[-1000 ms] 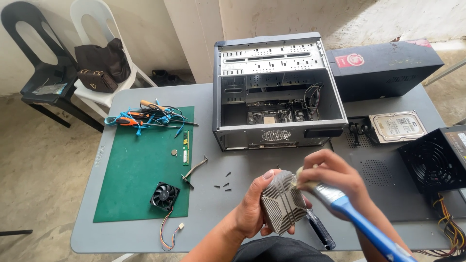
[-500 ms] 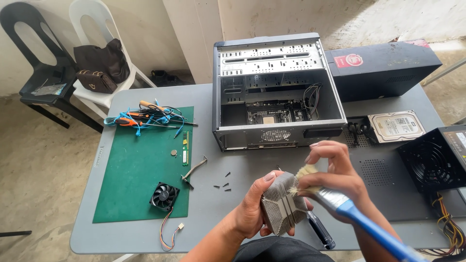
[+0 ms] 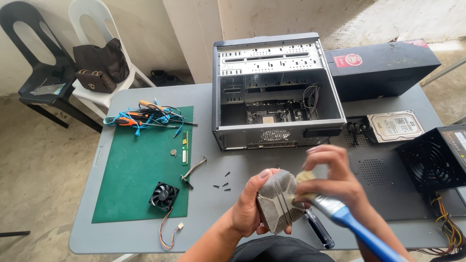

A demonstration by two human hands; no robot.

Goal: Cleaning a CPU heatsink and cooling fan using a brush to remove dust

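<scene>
My left hand [image 3: 248, 206] grips a finned metal heatsink [image 3: 275, 201] above the near edge of the grey table [image 3: 204, 228]. My right hand [image 3: 335, 182] holds a paintbrush with a blue handle [image 3: 359, 228]; its pale bristles [image 3: 303, 178] rest against the heatsink's top right corner. A black-handled screwdriver [image 3: 320, 230] lies on the table just under the hands. Behind them stands an open computer case [image 3: 276, 87] with the motherboard visible inside.
A green mat [image 3: 141, 165] carries a small black fan [image 3: 164, 195], a memory stick [image 3: 184, 148] and a tangle of blue cables and tools [image 3: 145, 116]. A few loose screws [image 3: 223, 183] lie mid-table. At right are a hard drive [image 3: 394, 126], a power supply [image 3: 437, 162] and a black side panel [image 3: 383, 63]. Two plastic chairs stand at back left.
My right hand has shifted the brush slightly up and left across the heatsink's top. My left hand keeps the heatsink in nearly the same place.
</scene>
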